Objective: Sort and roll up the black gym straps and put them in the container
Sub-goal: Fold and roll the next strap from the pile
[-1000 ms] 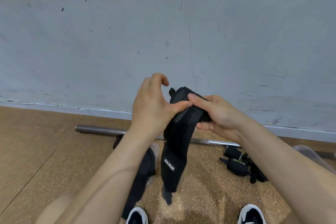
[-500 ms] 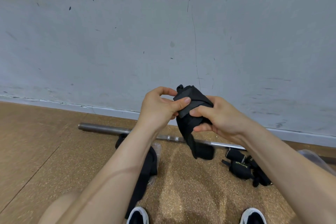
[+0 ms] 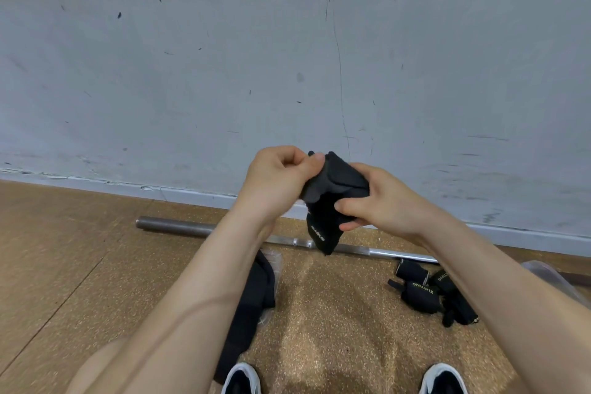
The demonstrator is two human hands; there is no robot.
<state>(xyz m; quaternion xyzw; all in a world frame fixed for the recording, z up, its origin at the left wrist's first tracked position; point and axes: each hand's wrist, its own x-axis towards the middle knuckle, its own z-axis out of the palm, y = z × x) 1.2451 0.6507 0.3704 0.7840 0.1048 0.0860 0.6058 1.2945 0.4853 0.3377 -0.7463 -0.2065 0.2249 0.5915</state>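
Being wound into a tight bundle in front of the wall [image 3: 287,57], a black gym strap [image 3: 332,189] is being held up by both hands. Its upper edge is being pinched by the left hand [image 3: 278,179], and the roll is being clasped from the other side by the right hand [image 3: 380,198], thumb underneath. A short lettered tail is being left hanging below.

If either grip is eased before that tail is tucked in, the roll is likely to spring open; uneven winding could leave it too bulky to pack.

The scene is being framed by a scuffed grey wall and a speckled cork-like floor [image 3: 335,313]. A barbell [image 3: 198,229] is lying along the wall's foot. Rolled straps [image 3: 419,294] are lying near the right forearm, and an unrolled strap [image 3: 256,291] is partly hidden under the left one. Whether the clear plastic piece [image 3: 543,272] at the right edge is the container cannot be told.
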